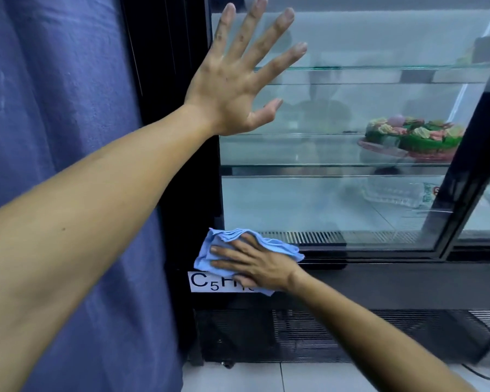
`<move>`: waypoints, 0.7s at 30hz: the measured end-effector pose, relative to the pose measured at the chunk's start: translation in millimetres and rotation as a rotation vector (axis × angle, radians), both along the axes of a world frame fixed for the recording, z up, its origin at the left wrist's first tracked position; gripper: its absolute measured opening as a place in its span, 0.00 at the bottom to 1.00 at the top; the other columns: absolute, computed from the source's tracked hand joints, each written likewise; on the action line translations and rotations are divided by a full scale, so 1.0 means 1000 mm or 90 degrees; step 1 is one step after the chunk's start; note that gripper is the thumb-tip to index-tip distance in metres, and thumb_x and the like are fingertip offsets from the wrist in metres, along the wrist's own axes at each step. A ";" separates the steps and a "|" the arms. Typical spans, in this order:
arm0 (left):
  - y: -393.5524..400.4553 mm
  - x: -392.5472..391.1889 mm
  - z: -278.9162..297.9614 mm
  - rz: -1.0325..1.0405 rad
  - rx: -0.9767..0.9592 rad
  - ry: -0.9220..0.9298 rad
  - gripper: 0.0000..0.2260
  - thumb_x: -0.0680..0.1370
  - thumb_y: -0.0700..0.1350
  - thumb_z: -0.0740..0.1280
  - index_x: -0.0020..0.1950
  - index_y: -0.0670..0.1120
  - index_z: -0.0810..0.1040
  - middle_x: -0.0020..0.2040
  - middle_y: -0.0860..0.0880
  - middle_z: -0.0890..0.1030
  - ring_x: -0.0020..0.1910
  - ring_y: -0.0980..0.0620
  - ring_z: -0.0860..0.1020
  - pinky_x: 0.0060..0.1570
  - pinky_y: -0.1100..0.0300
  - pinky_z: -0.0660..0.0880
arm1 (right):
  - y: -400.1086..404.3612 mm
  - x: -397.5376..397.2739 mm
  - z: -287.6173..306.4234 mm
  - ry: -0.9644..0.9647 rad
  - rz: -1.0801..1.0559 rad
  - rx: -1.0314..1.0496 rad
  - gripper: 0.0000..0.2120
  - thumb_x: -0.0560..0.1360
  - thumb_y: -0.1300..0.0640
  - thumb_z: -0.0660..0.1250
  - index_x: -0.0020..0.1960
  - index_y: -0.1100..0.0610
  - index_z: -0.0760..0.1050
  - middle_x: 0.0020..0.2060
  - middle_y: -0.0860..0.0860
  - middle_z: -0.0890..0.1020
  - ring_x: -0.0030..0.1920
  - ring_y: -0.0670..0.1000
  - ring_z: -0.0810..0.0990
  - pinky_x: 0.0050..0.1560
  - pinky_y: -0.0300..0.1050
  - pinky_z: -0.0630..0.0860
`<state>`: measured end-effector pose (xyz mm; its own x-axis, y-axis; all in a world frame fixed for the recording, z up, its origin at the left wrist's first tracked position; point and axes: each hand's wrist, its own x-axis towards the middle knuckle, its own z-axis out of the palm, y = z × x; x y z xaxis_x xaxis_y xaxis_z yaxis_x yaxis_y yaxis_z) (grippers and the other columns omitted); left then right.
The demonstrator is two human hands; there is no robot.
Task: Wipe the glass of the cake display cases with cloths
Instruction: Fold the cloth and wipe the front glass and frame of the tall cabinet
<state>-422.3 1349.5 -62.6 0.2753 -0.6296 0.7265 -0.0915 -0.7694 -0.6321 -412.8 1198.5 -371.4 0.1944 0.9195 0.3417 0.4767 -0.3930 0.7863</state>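
The black-framed cake display case has a large glass pane [337, 199] with glass shelves behind it. My left hand [238, 77] lies flat with spread fingers on the upper left of the glass, next to the frame. My right hand [252, 264] presses a crumpled light blue cloth [210, 250] with straight fingers against the black lower frame, just below the glass's bottom left corner. The cloth partly covers a white label [207, 281] with black letters.
A green cake with pink and yellow flowers [413, 134] sits on a shelf at the right. A clear plastic container [399, 193] lies on the shelf below. A blue curtain [57, 108] hangs at the left. A vent grille [379, 332] and white floor tiles [294, 377] are below.
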 end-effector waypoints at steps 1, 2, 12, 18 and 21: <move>-0.001 0.000 0.000 -0.001 0.002 0.002 0.34 0.81 0.65 0.51 0.85 0.57 0.47 0.85 0.42 0.51 0.82 0.31 0.51 0.77 0.28 0.48 | -0.023 0.003 0.003 -0.003 0.008 -0.006 0.28 0.84 0.42 0.56 0.83 0.47 0.59 0.82 0.48 0.60 0.82 0.55 0.57 0.82 0.59 0.40; -0.002 0.000 0.001 -0.003 0.003 0.002 0.34 0.81 0.65 0.52 0.85 0.57 0.47 0.85 0.42 0.51 0.82 0.31 0.51 0.77 0.27 0.48 | -0.051 0.005 0.006 -0.004 0.010 -0.005 0.28 0.84 0.43 0.57 0.83 0.47 0.59 0.82 0.48 0.61 0.81 0.55 0.57 0.83 0.58 0.40; 0.001 0.006 -0.001 -0.016 -0.008 -0.033 0.34 0.82 0.65 0.53 0.85 0.56 0.51 0.84 0.41 0.55 0.81 0.29 0.54 0.76 0.26 0.50 | -0.101 0.003 0.023 -0.039 -0.054 0.042 0.35 0.79 0.39 0.61 0.83 0.45 0.56 0.83 0.51 0.57 0.80 0.57 0.59 0.80 0.60 0.48; -0.002 0.002 -0.001 -0.004 -0.006 -0.013 0.35 0.81 0.65 0.53 0.85 0.57 0.49 0.85 0.42 0.53 0.82 0.30 0.52 0.76 0.26 0.49 | -0.023 -0.001 0.049 -0.034 -0.020 0.263 0.34 0.76 0.36 0.61 0.81 0.40 0.61 0.82 0.57 0.55 0.84 0.58 0.42 0.82 0.62 0.40; -0.003 0.003 -0.002 -0.004 -0.011 -0.008 0.35 0.80 0.65 0.53 0.85 0.57 0.48 0.85 0.42 0.52 0.82 0.31 0.51 0.76 0.26 0.49 | -0.016 0.000 0.046 -0.035 -0.015 0.299 0.34 0.76 0.35 0.63 0.81 0.38 0.61 0.82 0.58 0.55 0.83 0.61 0.42 0.81 0.66 0.41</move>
